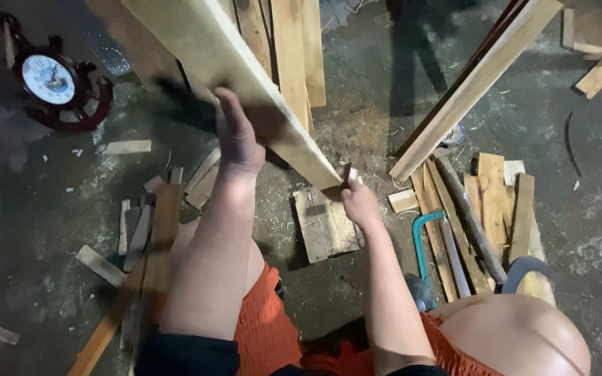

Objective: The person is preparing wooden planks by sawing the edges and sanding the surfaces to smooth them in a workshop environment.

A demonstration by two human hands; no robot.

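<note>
Pale plank (pixel 245 76), slanting from upper left: left hand (pixel 237 136) wraps its edge, steadying. Right hand (pixel 358 198) pinches a pencil-like marker (pixel 347 174) at its lower end, above a small pallet block (pixel 325 224).

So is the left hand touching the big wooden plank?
Touching. The head view shows the left hand pressed flat against the edge of the pale plank.

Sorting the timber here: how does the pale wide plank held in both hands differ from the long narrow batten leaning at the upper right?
The pale wide plank is broad and flat; the long narrow batten is much slimmer. The plank is gripped by the left hand along its edge and the right hand at its lower end; no hand touches the batten. The plank slants down to the right, the batten down to the left. Both are bare, light-coloured wood.
</note>
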